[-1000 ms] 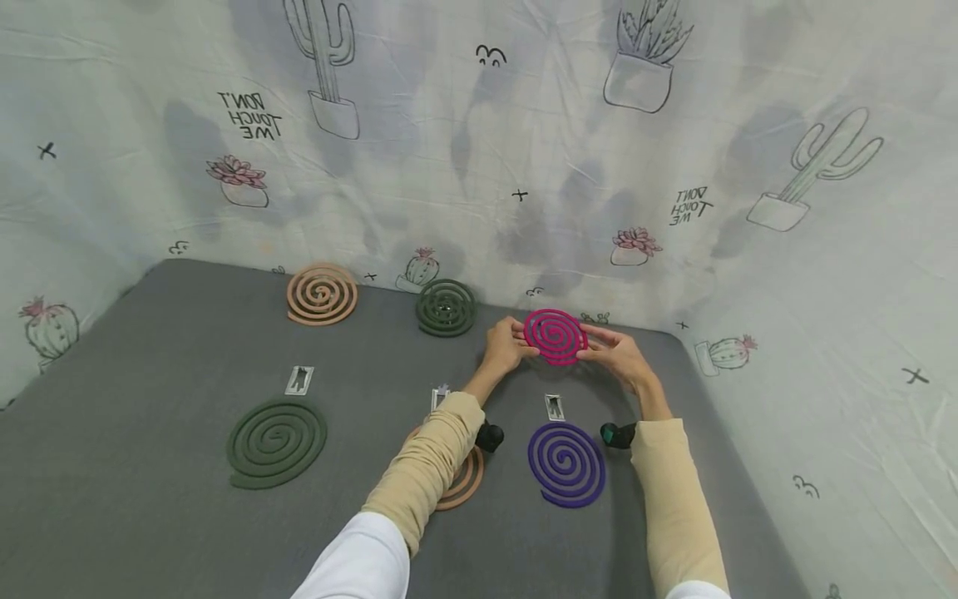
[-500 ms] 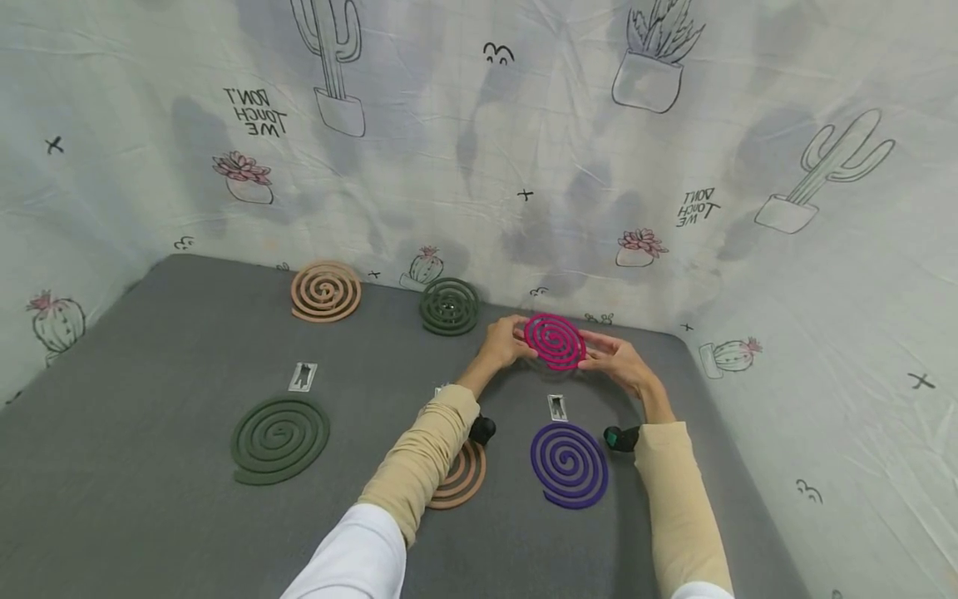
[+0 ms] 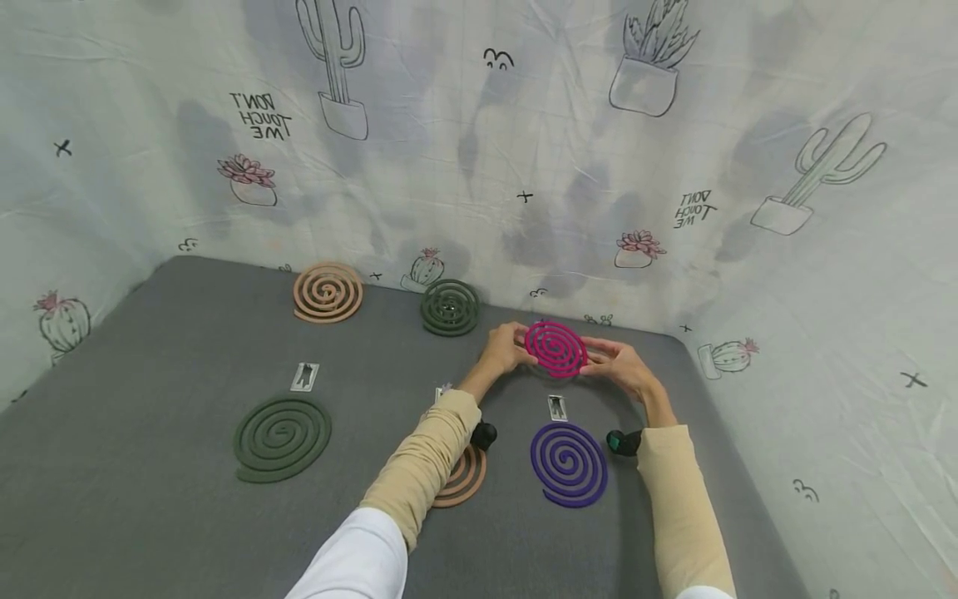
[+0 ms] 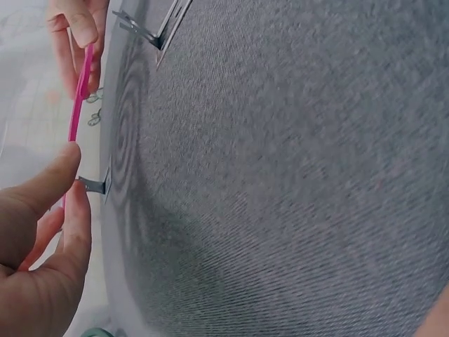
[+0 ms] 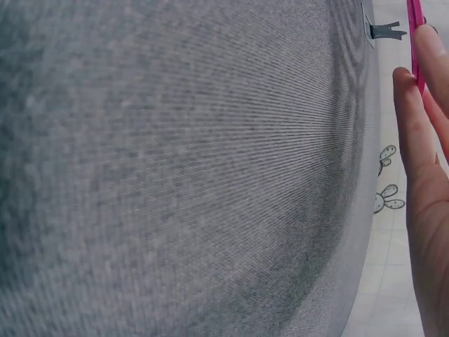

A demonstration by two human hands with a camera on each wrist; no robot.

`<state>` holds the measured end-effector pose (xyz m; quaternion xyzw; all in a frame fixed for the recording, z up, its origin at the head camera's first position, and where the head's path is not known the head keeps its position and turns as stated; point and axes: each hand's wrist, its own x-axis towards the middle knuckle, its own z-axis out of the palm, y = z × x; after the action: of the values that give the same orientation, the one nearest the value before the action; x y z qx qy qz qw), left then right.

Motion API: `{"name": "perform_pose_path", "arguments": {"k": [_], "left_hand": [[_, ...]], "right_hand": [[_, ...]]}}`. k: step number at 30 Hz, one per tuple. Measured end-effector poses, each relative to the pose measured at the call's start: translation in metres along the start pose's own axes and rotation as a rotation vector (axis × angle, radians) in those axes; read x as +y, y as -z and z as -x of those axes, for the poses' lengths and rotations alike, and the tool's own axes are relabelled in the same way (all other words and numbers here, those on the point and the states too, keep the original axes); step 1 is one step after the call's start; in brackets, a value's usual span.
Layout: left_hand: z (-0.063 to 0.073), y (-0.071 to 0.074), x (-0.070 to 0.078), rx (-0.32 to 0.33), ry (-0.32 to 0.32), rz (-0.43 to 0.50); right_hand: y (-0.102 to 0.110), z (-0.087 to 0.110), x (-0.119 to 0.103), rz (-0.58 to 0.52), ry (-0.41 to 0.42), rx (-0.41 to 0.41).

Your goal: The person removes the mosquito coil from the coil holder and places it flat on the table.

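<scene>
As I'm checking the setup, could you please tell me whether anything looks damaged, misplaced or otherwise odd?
The black lettering on the white cactus-print cloth backdrop reads mirror-reversed, so the backdrop may be hung back to front. Otherwise nothing stands out; the flat magenta spiral coil shows no visible break.

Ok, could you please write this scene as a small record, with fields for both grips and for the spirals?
Left-hand grip: pinches one edge of the flat magenta spiral coil
Right-hand grip: pinches its opposite edge
Held coil: raised off the grey textured table
Close to it: upright grey metal stand; contact unclear
Back row: round tan spiral coil, round dark green spiral coil
Front row: flat green spiral coil, flat orange-tan spiral coil partly behind the beige left sleeve, flat purple spiral coil
</scene>
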<state>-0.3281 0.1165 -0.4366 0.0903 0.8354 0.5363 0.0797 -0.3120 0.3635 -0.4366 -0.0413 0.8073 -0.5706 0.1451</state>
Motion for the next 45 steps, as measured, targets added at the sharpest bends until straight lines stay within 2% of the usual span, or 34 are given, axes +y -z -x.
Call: {"name": "perform_pose_path", "arguments": {"k": [5,7,8,11,13,14,15,16,18,19,20,22,23,26,29,30,34,35,37,39,40,41,43,44,45], "left_hand": [[0.003,-0.005,-0.001,0.009,-0.001,0.005],[0.006,-0.006,-0.002,0.023,-0.022,-0.031],[0.011,-0.004,0.002,0.024,-0.026,-0.037],[0.007,-0.008,-0.005,0.046,-0.05,-0.089],[-0.026,-0.029,-0.04,0.075,-0.102,-0.118],[-0.047,-0.042,-0.06,0.079,-0.109,-0.112],[-0.072,-0.059,-0.087,0.102,-0.129,-0.134],[-0.093,-0.072,-0.111,0.125,-0.153,-0.148],[-0.131,-0.097,-0.152,0.134,-0.16,-0.134],[-0.136,-0.101,-0.158,0.144,-0.151,-0.138],[-0.138,-0.103,-0.162,0.15,-0.143,-0.144],[-0.132,-0.102,-0.159,0.152,-0.144,-0.151],[-0.125,-0.098,-0.153,0.141,-0.135,-0.154],[-0.104,-0.089,-0.135,0.164,-0.159,-0.152],[-0.092,-0.083,-0.122,0.155,-0.133,-0.127],[-0.092,-0.084,-0.121,0.176,-0.139,-0.126],[-0.097,-0.088,-0.126,0.166,-0.099,-0.109],[-0.1,-0.091,-0.13,0.196,-0.11,-0.114],[-0.099,-0.089,-0.131,0.202,-0.123,-0.108],[-0.099,-0.087,-0.132,0.181,-0.115,-0.115],[-0.099,-0.085,-0.131,0.153,-0.089,-0.11],[-0.103,-0.087,-0.133,0.172,-0.102,-0.112],[-0.115,-0.091,-0.143,0.155,-0.083,-0.116],[-0.124,-0.094,-0.152,0.139,-0.07,-0.117],[-0.14,-0.103,-0.167,0.152,-0.066,-0.126]], "right_hand": [[0.001,0.005,0.002,0.012,0.0,0.014],[0.0,0.006,0.002,0.016,0.002,0.02],[0.0,0.007,0.002,0.019,0.003,0.024],[0.0,0.008,0.002,0.028,0.009,0.025],[0.0,0.009,0.003,0.044,0.011,0.027],[0.0,0.009,0.004,0.052,0.011,0.028],[0.0,0.009,0.005,0.056,0.013,0.026],[-0.001,0.01,0.005,0.06,0.015,0.024],[-0.002,0.01,0.006,0.065,0.015,0.02],[-0.002,0.01,0.006,0.065,0.014,0.018],[-0.003,0.01,0.006,0.064,0.012,0.016],[-0.004,0.01,0.007,0.067,0.008,0.023],[-0.005,0.009,0.007,0.072,0.004,0.03],[-0.005,0.009,0.008,0.09,0.001,0.039],[-0.006,0.008,0.009,0.104,-0.002,0.046],[-0.006,0.008,0.009,0.104,-0.003,0.044],[-0.009,0.006,0.008,0.119,-0.005,0.051],[-0.009,0.005,0.007,0.126,-0.001,0.047],[-0.011,0.005,0.006,0.136,0.003,0.043],[-0.012,0.004,0.004,0.153,0.009,0.038],[-0.012,0.004,0.003,0.159,0.008,0.041],[-0.013,0.004,0.002,0.168,0.006,0.044],[-0.013,0.004,0.0,0.184,0.004,0.049],[-0.014,0.004,-0.001,0.192,0.004,0.051],[-0.014,0.004,-0.001,0.207,0.006,0.051]]}}
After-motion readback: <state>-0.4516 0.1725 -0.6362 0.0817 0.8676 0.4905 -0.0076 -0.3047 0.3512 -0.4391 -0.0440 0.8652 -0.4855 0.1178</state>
